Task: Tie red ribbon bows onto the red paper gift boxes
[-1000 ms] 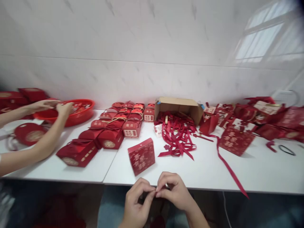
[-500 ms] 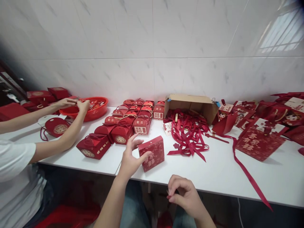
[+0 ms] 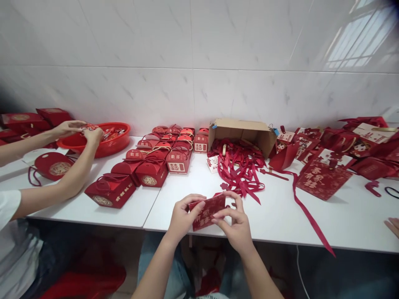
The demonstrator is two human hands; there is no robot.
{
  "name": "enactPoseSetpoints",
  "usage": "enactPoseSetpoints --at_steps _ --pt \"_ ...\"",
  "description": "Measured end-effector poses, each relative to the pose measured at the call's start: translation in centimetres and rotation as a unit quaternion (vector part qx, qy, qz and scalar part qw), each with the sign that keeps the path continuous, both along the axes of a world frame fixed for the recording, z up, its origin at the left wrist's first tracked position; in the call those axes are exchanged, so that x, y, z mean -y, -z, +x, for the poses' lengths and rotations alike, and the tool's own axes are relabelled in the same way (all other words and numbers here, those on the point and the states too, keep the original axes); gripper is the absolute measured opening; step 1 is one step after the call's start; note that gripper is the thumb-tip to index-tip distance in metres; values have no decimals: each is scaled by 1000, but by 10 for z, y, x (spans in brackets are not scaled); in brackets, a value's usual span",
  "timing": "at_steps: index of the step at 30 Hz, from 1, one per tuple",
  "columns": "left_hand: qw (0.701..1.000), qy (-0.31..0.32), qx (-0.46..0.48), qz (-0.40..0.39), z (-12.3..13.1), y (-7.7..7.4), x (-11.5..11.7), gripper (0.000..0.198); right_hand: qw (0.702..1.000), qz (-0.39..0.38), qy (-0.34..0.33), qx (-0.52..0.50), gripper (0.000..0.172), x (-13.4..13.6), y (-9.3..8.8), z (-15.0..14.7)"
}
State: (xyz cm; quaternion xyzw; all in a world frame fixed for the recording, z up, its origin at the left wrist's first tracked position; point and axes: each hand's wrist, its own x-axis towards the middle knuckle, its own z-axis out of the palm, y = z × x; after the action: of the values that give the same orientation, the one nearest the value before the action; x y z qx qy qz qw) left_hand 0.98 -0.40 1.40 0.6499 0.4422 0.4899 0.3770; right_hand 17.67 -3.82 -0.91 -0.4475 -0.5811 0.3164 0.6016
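Observation:
A small red paper gift box point(image 3: 206, 212) with gold characters is held up at the near edge of the table. My left hand point(image 3: 183, 215) grips its left side, thumb across the front and fingers behind. On the right side, my right hand point(image 3: 237, 227) is closed around the box, with thumb and fingertips at its front and a finger at the top corner. A small dark red piece shows behind the right fingers; whether it is held cannot be made out. Just beyond the hands lies a heap of red ribbons point(image 3: 238, 170).
The ribbons spill from a cardboard box point(image 3: 243, 128). Red candy boxes point(image 3: 152, 170) stand in rows at left. A co-worker's hands point(image 3: 90, 132) are over a red basin point(image 3: 115, 143). Red bags point(image 3: 324, 176) stand at right; another person's fingers point(image 3: 393, 226) show at the edge.
My right hand has moved up from below the table edge to the gift box. The box has tipped and come nearer in my left hand. Another person's fingers have appeared at right.

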Motion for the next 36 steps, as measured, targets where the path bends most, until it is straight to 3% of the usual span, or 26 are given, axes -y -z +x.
enactPoseSetpoints --at_steps 6,14,17,19,23,27,31,36 --pt "998 58 25 -11 2 2 12 18 1000 -8 -2 16 2 -5 -5 -7" --pt "997 61 32 27 5 7 19 13 1000 8 25 -9 2 -4 0 -8" --pt "996 64 31 47 6 10 19 9 993 36 88 -64 20 -5 4 -12" --pt "996 58 47 49 7 12 20 8 992 28 95 -76 36 -5 6 -11" --pt "991 101 79 27 4 11 26 11 1000 -9 11 -5 31 3 2 1" --pt "982 177 64 35 0 9 33 20 995 29 -75 61 27 14 -9 14" --pt "973 213 66 61 0 11 38 26 991 -4 -137 -4 39 21 -14 16" --pt "967 207 85 121 3 11 49 30 978 -60 -190 -62 47 33 -12 13"
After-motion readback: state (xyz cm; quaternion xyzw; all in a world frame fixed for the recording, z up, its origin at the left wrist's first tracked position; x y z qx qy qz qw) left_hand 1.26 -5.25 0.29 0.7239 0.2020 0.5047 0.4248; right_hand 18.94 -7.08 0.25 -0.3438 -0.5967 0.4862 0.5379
